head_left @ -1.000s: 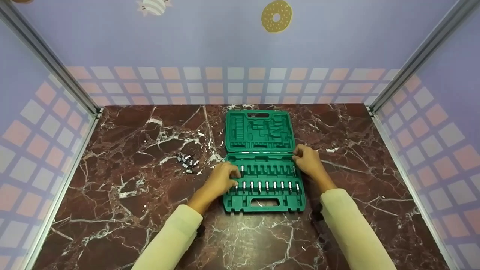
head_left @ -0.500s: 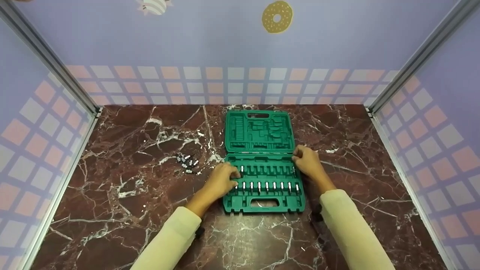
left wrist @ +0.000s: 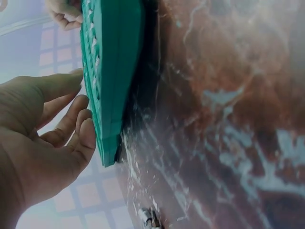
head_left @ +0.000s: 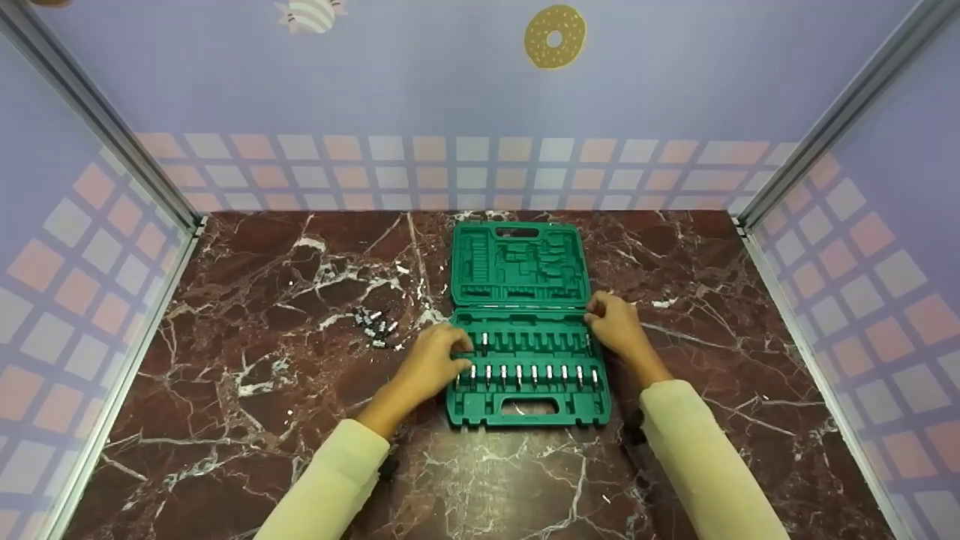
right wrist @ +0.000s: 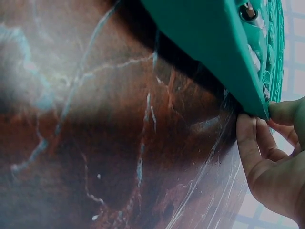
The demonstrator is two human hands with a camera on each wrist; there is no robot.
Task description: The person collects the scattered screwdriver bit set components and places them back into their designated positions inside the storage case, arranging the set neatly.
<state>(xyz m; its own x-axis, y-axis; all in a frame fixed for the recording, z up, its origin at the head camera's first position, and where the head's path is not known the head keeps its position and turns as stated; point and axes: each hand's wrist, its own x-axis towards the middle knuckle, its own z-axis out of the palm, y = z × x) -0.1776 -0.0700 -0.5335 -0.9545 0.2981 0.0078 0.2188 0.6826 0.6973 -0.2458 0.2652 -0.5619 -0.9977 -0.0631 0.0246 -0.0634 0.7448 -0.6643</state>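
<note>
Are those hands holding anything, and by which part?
The right hand pinches the case by its right edge, near the hinge. Whether the left hand holds anything, I can't tell.

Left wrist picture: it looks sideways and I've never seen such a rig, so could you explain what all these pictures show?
There is no machine here, just a person working bare-handed. The head picture comes from a camera worn on the head, looking forward and down; each wrist picture comes from that wrist's own camera. On the marbled tabletop lies an open green case with metal bits in its near half; loose bits lie to its left. The right hand pinches the case's edge. The left hand is at the opposite edge, nothing visibly held.
</note>
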